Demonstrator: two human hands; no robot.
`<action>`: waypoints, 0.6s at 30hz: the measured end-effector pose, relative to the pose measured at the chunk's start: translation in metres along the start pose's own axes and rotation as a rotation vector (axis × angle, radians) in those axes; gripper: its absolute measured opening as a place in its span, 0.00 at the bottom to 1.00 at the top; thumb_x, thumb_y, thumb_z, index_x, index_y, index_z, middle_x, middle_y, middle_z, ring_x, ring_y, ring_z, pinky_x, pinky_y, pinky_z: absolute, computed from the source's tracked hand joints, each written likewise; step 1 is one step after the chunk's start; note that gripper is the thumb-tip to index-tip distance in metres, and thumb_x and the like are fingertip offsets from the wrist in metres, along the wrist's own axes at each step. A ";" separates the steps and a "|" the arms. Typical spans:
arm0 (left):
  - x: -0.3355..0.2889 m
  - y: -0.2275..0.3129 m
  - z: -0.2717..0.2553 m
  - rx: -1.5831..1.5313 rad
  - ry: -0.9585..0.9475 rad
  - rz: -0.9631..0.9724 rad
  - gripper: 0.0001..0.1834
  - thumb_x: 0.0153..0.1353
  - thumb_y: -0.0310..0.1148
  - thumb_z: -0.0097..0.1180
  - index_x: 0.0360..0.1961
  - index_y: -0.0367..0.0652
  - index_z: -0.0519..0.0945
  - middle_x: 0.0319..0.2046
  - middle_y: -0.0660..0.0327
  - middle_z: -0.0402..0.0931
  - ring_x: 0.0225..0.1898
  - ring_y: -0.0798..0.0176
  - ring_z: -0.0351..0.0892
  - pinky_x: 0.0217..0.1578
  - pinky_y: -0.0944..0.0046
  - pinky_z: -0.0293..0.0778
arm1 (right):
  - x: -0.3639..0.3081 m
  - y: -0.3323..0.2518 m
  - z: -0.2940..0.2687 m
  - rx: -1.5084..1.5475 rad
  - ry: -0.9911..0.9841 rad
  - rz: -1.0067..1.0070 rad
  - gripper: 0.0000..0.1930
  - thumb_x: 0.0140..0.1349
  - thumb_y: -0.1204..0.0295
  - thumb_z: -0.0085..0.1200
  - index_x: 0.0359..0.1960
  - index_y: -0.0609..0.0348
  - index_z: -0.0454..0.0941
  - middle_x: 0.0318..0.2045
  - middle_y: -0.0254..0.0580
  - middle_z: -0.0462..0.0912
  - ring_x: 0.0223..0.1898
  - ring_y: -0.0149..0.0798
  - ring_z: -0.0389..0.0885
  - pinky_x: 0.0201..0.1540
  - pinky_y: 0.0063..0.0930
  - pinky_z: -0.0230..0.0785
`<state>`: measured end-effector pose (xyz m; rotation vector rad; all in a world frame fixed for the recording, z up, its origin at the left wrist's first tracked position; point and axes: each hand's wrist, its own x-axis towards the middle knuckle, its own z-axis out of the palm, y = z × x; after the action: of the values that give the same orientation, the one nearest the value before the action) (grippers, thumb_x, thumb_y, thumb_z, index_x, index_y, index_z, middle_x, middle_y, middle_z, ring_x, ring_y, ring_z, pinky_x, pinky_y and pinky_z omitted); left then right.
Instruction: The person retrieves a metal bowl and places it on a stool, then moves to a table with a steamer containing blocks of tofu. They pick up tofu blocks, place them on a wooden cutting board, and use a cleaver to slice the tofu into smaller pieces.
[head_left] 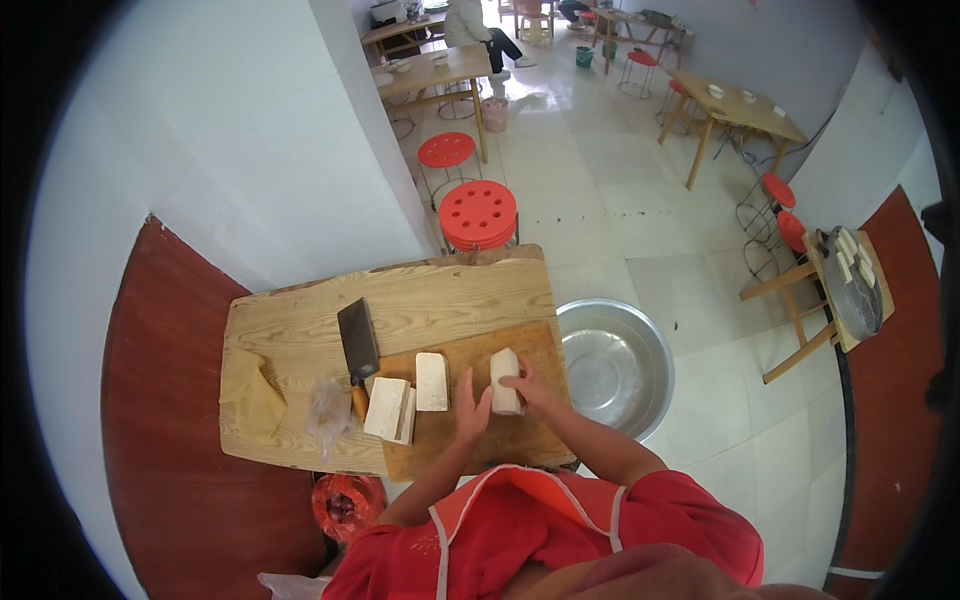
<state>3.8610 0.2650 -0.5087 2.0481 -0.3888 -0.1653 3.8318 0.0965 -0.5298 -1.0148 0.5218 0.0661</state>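
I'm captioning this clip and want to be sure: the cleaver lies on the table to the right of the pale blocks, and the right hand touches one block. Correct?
Not quite: the head view shows the cleaver lying on the table to the left of the pale blocks. The right hand does touch one block.

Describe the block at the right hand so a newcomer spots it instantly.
On the light-brown wooden table, find the darker, flat wooden cutting board. Toward its right edge is a pale, oblong block. Unlike the off-white blocks to its left, it has the person's right hand on it.
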 end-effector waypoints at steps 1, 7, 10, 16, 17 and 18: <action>-0.003 0.001 0.012 -0.237 -0.041 -0.130 0.31 0.67 0.43 0.49 0.66 0.38 0.60 0.62 0.48 0.62 0.63 0.53 0.64 0.63 0.57 0.59 | -0.005 0.005 0.004 0.138 -0.096 0.035 0.42 0.50 0.70 0.66 0.66 0.61 0.58 0.54 0.47 0.73 0.51 0.43 0.76 0.51 0.38 0.74; -0.021 -0.010 0.043 -0.875 -0.081 -0.540 0.24 0.71 0.42 0.42 0.63 0.40 0.64 0.52 0.56 0.72 0.53 0.62 0.73 0.52 0.61 0.70 | -0.020 0.025 0.011 0.037 -0.002 0.152 0.38 0.52 0.68 0.64 0.65 0.61 0.61 0.55 0.49 0.73 0.52 0.43 0.76 0.50 0.38 0.74; -0.028 -0.017 0.048 -0.874 -0.017 -0.598 0.23 0.71 0.40 0.44 0.62 0.39 0.65 0.51 0.56 0.73 0.51 0.62 0.74 0.51 0.62 0.72 | -0.019 0.023 0.005 -0.369 -0.014 0.055 0.36 0.50 0.65 0.65 0.62 0.62 0.65 0.53 0.50 0.76 0.52 0.42 0.77 0.49 0.36 0.74; -0.035 -0.014 0.069 -0.550 0.154 -0.408 0.23 0.68 0.38 0.49 0.59 0.34 0.70 0.49 0.54 0.76 0.47 0.61 0.76 0.48 0.62 0.73 | -0.023 0.022 -0.023 -0.450 -0.169 -0.026 0.35 0.49 0.61 0.64 0.58 0.64 0.70 0.48 0.52 0.80 0.50 0.42 0.79 0.51 0.37 0.72; -0.034 -0.013 0.072 -0.518 0.150 -0.386 0.23 0.68 0.38 0.49 0.58 0.34 0.71 0.48 0.53 0.76 0.47 0.61 0.76 0.48 0.62 0.72 | -0.025 0.025 -0.026 -0.441 -0.209 -0.062 0.34 0.49 0.62 0.64 0.58 0.65 0.70 0.48 0.52 0.80 0.50 0.43 0.79 0.52 0.37 0.72; -0.033 -0.013 0.074 -0.481 0.155 -0.355 0.23 0.68 0.39 0.49 0.57 0.33 0.72 0.48 0.53 0.77 0.47 0.61 0.76 0.48 0.62 0.72 | -0.026 0.027 -0.029 -0.453 -0.229 -0.051 0.34 0.49 0.62 0.63 0.58 0.65 0.70 0.49 0.53 0.79 0.50 0.44 0.79 0.52 0.37 0.72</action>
<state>3.8124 0.2213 -0.5577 1.6220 0.1104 -0.2830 3.7898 0.0917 -0.5523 -1.4418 0.2735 0.2608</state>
